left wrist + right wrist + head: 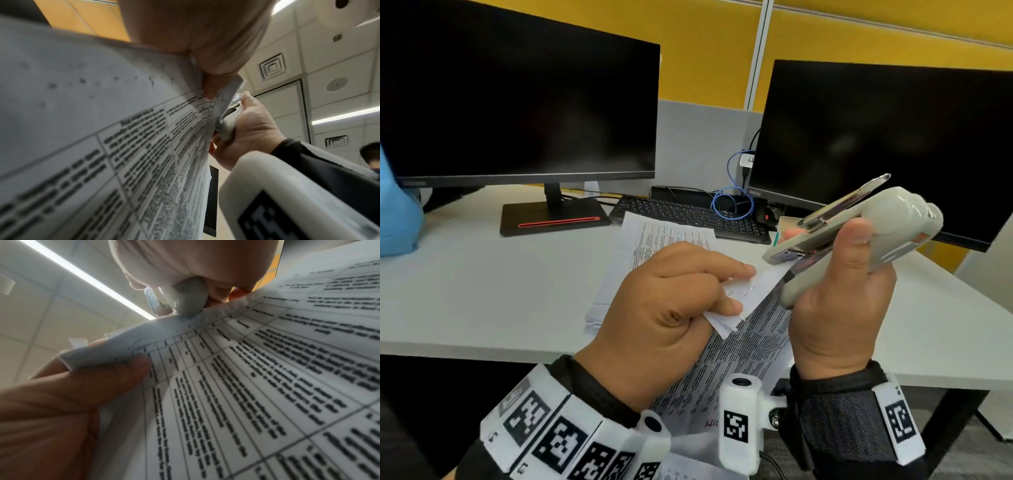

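Here the left hand (pixel 664 308) pinches the papers (pixel 743 356) by a corner above the worktop (pixel 482 291); the right hand (pixel 839 308) grips the stapler (pixel 887 219), its top hinged open. Best close it first, then seat the corner squarely before squeezing.

Yellow partition (pixel 705 51) — white desk (pixel 482 291), ceiling lights (pixel 345 115)

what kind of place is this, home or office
Most likely an office cubicle: a left monitor and a right monitor, a keyboard on a white desk, yellow and grey partition panels behind, and a stapler at printed sheets.
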A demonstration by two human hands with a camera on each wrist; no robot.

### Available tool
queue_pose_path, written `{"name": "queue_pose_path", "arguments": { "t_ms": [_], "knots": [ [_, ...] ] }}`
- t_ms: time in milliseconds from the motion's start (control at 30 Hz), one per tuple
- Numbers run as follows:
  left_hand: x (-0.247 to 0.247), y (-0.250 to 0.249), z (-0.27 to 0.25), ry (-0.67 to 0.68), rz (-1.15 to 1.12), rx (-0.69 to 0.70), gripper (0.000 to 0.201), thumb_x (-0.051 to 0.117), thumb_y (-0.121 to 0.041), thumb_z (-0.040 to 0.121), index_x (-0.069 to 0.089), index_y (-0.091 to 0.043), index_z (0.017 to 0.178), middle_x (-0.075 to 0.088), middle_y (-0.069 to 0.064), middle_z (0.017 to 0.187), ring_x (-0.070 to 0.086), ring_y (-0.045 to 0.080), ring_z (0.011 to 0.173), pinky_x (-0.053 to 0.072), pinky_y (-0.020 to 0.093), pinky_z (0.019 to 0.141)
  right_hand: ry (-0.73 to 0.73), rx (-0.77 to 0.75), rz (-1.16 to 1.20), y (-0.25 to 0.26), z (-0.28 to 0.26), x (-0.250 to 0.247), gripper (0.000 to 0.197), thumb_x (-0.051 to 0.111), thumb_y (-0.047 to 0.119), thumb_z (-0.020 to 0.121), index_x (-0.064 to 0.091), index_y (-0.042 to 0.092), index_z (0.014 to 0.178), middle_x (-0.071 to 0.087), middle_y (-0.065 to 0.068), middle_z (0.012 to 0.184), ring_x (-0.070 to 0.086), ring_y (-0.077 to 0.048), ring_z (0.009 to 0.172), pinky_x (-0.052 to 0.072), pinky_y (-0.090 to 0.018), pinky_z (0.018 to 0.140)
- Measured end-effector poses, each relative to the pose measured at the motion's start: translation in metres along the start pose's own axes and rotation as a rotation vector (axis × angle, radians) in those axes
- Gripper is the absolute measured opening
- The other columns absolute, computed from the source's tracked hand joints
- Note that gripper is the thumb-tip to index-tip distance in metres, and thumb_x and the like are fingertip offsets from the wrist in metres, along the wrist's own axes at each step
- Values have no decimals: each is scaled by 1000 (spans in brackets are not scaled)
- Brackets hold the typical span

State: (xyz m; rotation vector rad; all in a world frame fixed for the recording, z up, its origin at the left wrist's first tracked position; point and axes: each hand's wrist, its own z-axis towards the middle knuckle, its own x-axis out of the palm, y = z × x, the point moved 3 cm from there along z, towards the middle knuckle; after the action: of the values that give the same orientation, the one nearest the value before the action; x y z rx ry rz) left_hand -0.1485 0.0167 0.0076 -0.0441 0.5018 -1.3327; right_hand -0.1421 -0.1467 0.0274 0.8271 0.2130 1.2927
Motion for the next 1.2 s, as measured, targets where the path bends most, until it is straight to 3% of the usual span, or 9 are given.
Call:
{"name": "queue_pose_path", "arguments": {
  "t_ms": [167,267,367,467,533,667,933,1100,1200],
  "knots": [
    [0,0,-1,-51,-71,-85,18,71,0,79,66,-17,76,72,-8,97,67,11,92,51,28,80,-2,17,34,2,-1,5,100,52,84,68,61,-12,95,71,-13,79,70,-22,76,53,-24,70],
    [1,0,1,-112,-163,-216,17,71,-4,81,66,-19,76,68,-5,88,65,11,84,50,24,76,14,44,38,2,0,6,66,56,74,77,62,10,91,64,9,73,64,-11,73,49,-21,68],
    [2,6,3,-174,-279,-471,17,74,-10,76,66,-24,78,67,4,80,65,24,78,56,43,71,70,123,18,3,3,10,38,49,57,83,62,21,90,62,10,76,62,-11,79,50,-22,73],
    [3,8,4,-196,-380,-623,24,78,-6,75,65,-25,83,70,9,82,69,32,80,60,49,71,123,239,3,-1,8,15,48,51,59,83,64,16,99,64,10,81,64,-9,85,52,-26,79],
    [4,6,5,-203,-449,-680,27,75,2,78,64,-20,86,73,10,83,71,31,79,61,46,69,142,310,-17,-4,11,19,62,52,70,73,65,18,104,67,3,90,67,-14,91,55,-39,85],
    [7,4,5,-191,-498,-733,23,72,3,79,63,-16,90,75,11,86,73,27,79,62,41,68,143,348,-56,-4,13,25,60,50,74,68,68,21,91,68,-4,88,68,-21,88,57,-50,83],
    [10,4,4,-216,-502,-740,23,71,6,79,64,-13,88,74,14,85,72,31,80,62,40,70,114,333,-81,-4,14,28,59,48,75,67,67,22,85,68,0,79,69,-22,84,58,-49,79],
    [12,3,4,-216,-514,-753,23,71,7,79,64,-13,89,73,15,86,72,32,81,61,43,73,119,330,-112,-3,14,27,53,47,69,77,66,22,93,68,5,83,67,-9,83,55,-29,71],
    [13,1,4,-185,-501,-755,28,75,5,78,64,-14,94,73,12,90,71,30,86,60,44,78,101,311,-165,-4,13,27,63,44,77,73,65,22,96,66,-5,97,66,-13,89,56,-33,75]
  ]
}}
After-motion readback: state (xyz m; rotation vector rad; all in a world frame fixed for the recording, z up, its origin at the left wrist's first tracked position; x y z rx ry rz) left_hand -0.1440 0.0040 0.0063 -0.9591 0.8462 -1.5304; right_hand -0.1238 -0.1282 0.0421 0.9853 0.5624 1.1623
